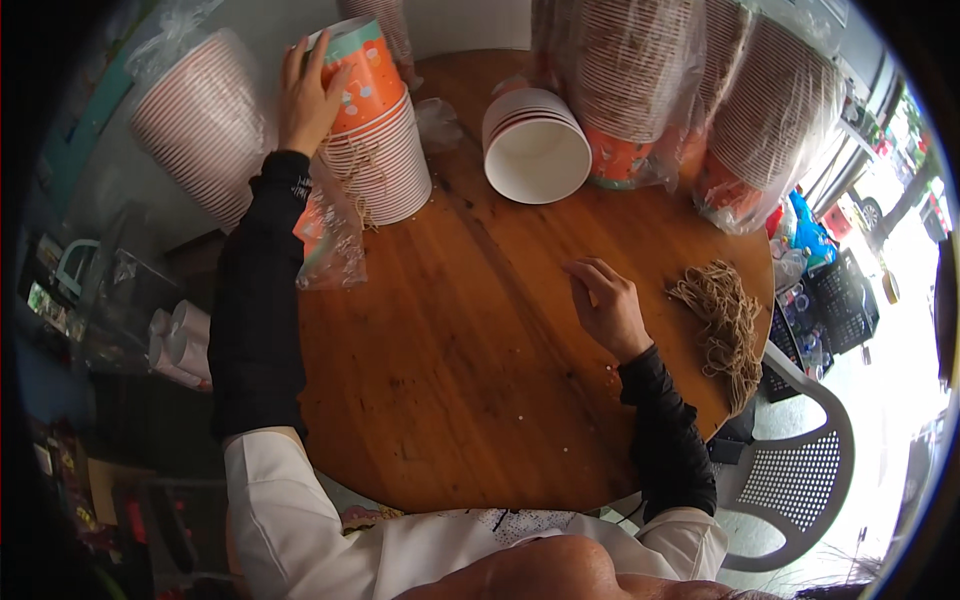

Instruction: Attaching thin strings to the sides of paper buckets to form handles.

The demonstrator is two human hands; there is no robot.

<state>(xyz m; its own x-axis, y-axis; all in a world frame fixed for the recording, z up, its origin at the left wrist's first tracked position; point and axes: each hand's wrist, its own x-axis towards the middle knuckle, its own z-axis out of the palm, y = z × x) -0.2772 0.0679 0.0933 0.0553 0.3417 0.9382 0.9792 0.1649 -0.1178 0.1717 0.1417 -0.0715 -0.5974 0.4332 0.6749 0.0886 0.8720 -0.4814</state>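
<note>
Left hand (312,95) grips the orange paper cup stack (375,120) at 11 o'clock on the round wooden desk (450,350); right hand (605,305) loosely curled, empty, beside the brown twine bundle (722,325). Bagged stacks remain untouched.

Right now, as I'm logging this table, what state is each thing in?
Left hand: grip on the orange paper cup stack, lying sideways.
Right hand: empty, fingers curled, on the round wooden table.
White paper cups: nested, tipped, mouth open.
Tan string bundle: loose, untouched.

cup stack (375,140) left, twine bundle (722,325) right, on table (470,380).
</note>
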